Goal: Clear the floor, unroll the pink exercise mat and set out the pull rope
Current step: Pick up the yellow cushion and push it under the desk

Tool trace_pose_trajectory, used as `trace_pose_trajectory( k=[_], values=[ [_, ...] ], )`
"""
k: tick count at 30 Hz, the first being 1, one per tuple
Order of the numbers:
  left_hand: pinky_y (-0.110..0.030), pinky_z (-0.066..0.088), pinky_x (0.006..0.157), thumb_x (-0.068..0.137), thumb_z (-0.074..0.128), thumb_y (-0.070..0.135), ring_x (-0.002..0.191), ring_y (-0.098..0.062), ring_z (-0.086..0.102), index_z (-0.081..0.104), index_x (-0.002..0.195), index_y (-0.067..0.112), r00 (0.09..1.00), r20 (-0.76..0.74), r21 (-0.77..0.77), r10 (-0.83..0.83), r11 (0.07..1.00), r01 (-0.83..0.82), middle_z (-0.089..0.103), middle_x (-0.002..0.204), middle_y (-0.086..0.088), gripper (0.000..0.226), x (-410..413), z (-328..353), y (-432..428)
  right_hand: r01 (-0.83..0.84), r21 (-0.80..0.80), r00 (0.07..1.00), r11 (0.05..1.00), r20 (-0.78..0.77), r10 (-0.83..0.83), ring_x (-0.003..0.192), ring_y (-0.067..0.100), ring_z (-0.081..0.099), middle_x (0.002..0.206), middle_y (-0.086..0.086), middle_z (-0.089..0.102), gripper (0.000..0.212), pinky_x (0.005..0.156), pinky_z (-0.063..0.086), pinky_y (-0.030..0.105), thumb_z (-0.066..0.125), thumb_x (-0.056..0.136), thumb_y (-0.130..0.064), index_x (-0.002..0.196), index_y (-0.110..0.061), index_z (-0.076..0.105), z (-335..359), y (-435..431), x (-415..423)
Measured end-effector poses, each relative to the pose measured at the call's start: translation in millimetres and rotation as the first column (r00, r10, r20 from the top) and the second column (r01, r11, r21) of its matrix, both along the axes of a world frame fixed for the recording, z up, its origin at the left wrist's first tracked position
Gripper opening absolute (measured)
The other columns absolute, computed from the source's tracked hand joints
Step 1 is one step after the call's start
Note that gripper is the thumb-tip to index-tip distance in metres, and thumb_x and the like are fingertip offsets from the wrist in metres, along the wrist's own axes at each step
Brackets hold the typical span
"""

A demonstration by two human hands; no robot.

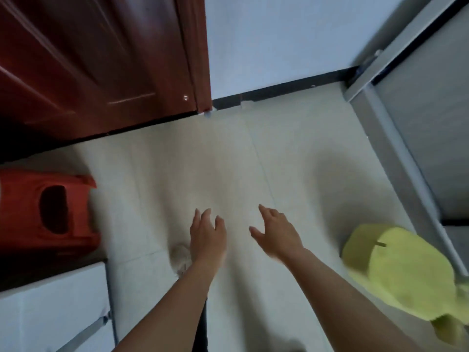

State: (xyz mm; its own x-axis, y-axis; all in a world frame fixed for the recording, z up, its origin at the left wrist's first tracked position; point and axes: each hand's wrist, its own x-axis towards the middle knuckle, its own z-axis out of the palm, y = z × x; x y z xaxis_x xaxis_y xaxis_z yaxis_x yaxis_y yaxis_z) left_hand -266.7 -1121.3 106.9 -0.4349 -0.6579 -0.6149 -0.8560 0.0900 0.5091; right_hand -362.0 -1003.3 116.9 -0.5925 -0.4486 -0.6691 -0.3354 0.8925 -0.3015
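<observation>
Both of my hands hover over a pale tiled floor (pixel 228 161). My left hand (pixel 206 233) is in the lower middle, fingers spread and empty. My right hand (pixel 275 231) is just to its right, also spread, with nothing in it. A red plastic stool (pixel 48 212) stands at the left edge. A yellow-green plush toy (pixel 396 270) lies on the floor at the lower right, apart from my right arm. No pink mat and no pull rope are in view. The frame is blurred.
A dark red wooden door (pixel 96 62) fills the upper left, beside a white wall (pixel 279 41) with a black skirting. A grey metal frame (pixel 396 148) runs down the right side. A white cabinet (pixel 53 308) is at the lower left. My slippered foot (pixel 180 259) shows under my left wrist.
</observation>
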Motion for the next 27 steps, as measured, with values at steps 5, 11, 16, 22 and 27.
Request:
trace_pose_trajectory(
  k=[5,11,16,22,27],
  values=[
    [-0.037,0.018,0.120,0.101,0.036,0.027,0.148,-0.025,0.019,0.042,0.144,0.017,0.966,-0.024,-0.042,-0.256,0.966,0.255,0.024,0.160,-0.005,0.044,-8.0,-3.0,145.5,0.104,0.010,0.994,0.995,-0.027,-0.104,0.145,0.023,0.024,0.159,0.007,0.028,0.069,0.115,0.028,0.038,0.045,0.098,-0.045,0.155,-0.016,0.018,-7.8,168.3,7.4],
    [-0.038,0.015,0.120,0.100,0.041,0.022,0.147,-0.027,0.021,0.045,0.142,0.013,0.869,0.014,-0.034,-0.495,0.868,0.495,0.027,0.158,-0.012,0.043,-16.0,-20.0,318.7,0.263,0.065,0.964,0.963,0.013,-0.264,0.149,0.020,0.016,0.162,0.006,0.019,0.071,0.119,0.021,0.039,0.043,0.099,-0.047,0.156,-0.016,0.013,-20.0,362.3,24.7],
    [-0.041,0.018,0.119,0.100,0.041,0.023,0.145,-0.031,0.026,0.050,0.139,0.021,0.767,0.025,-0.003,-0.641,0.767,0.641,0.030,0.158,-0.007,0.040,-42.7,-34.3,413.6,0.451,0.112,0.891,0.885,-0.008,-0.453,0.147,0.021,0.020,0.161,0.003,0.022,0.070,0.115,0.025,0.040,0.042,0.098,-0.049,0.154,-0.017,0.016,-36.7,483.2,20.4],
    [-0.033,0.024,0.114,0.097,0.047,0.021,0.142,-0.025,0.035,0.051,0.137,0.012,0.715,0.061,-0.031,-0.697,0.714,0.699,0.040,0.152,-0.014,0.041,-104.7,-73.6,468.1,0.583,0.164,0.805,0.796,0.011,-0.592,0.144,0.024,0.025,0.158,0.005,0.028,0.068,0.114,0.028,0.042,0.043,0.097,-0.046,0.153,-0.015,0.019,-70.2,569.1,-6.5],
    [-0.039,0.035,0.106,0.095,0.050,0.023,0.132,-0.035,0.045,0.045,0.137,0.003,0.763,0.114,-0.002,-0.637,0.768,0.641,0.048,0.143,-0.020,0.046,-170.1,-127.9,502.1,0.699,0.170,0.702,0.695,0.026,-0.712,0.137,0.026,0.036,0.150,0.004,0.040,0.058,0.108,0.033,0.041,0.049,0.095,-0.041,0.145,-0.018,0.033,-114.7,618.5,-45.0]
  ],
)
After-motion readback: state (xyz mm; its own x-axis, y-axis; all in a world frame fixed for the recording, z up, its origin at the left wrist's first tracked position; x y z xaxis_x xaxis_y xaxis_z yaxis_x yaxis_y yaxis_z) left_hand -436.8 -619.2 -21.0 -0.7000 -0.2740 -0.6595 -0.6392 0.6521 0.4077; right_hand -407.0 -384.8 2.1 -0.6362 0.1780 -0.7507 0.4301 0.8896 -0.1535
